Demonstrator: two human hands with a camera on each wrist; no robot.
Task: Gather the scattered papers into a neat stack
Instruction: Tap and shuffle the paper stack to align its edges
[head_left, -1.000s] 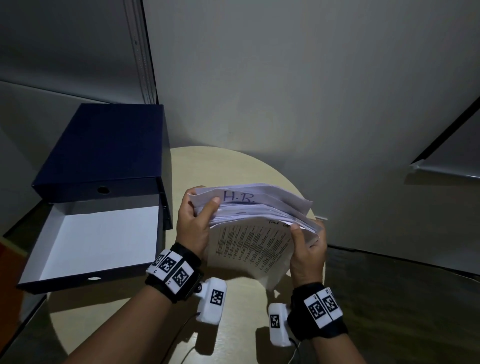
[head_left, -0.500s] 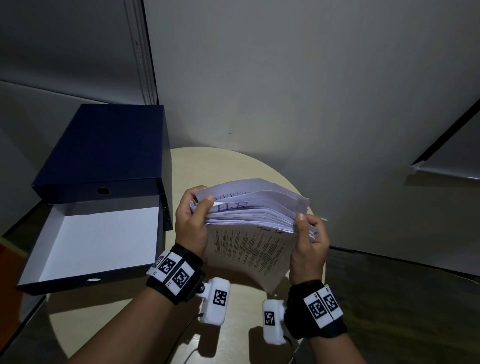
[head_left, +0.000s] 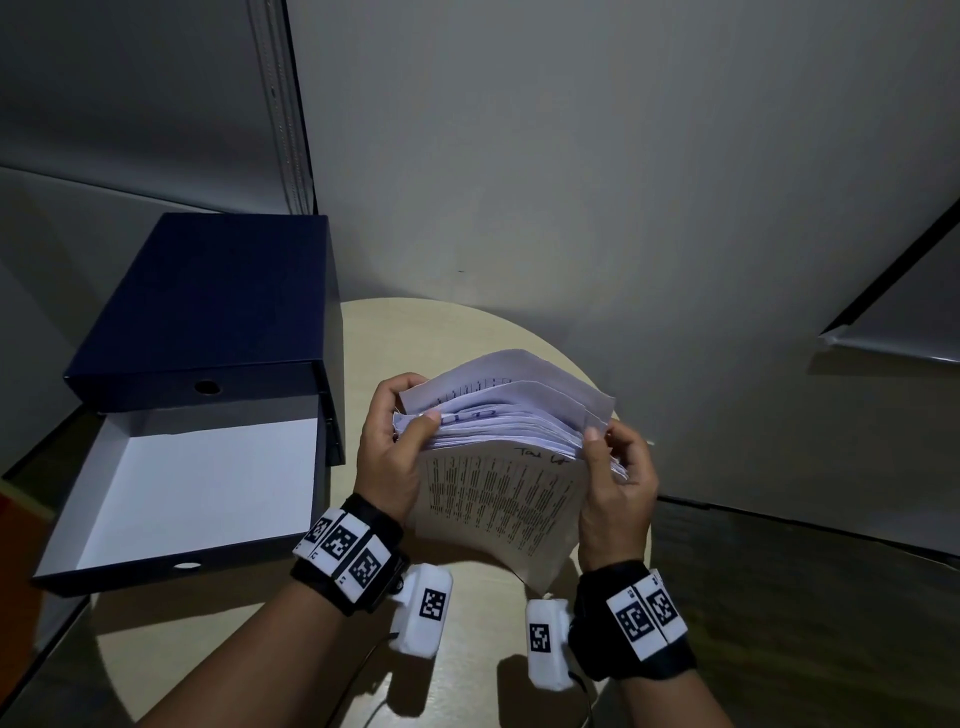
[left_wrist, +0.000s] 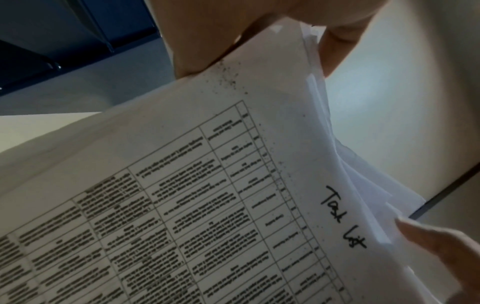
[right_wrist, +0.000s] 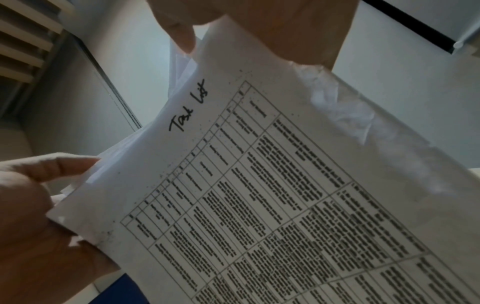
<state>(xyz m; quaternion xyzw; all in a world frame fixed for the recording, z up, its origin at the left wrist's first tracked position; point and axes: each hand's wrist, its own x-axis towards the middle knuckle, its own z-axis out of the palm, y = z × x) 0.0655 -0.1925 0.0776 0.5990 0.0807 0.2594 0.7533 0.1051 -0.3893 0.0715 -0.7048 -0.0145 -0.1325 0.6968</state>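
Observation:
A thick bundle of white papers (head_left: 498, 488) stands nearly on edge above the round beige table (head_left: 415, 338), its nearest sheet a printed table headed "Task List" (left_wrist: 345, 218) (right_wrist: 189, 111). My left hand (head_left: 395, 447) grips the bundle's left top corner, thumb over the sheet edges. My right hand (head_left: 613, 478) grips the right top corner, thumb on the front sheet. The top edges of the sheets (head_left: 509, 410) fan out unevenly. Both wrist views show the front sheet from below, with fingers (left_wrist: 197, 41) behind it and the other hand's thumb (right_wrist: 52, 166) at its edge.
An open dark blue box file (head_left: 208, 332) with a white inside (head_left: 197, 488) lies at the left, partly on the table. A grey wall stands close behind the table. A dark floor lies at the right.
The bundle has tipped more upright and its top sheets have fanned up higher. My right thumb has shifted up to the top right corner.

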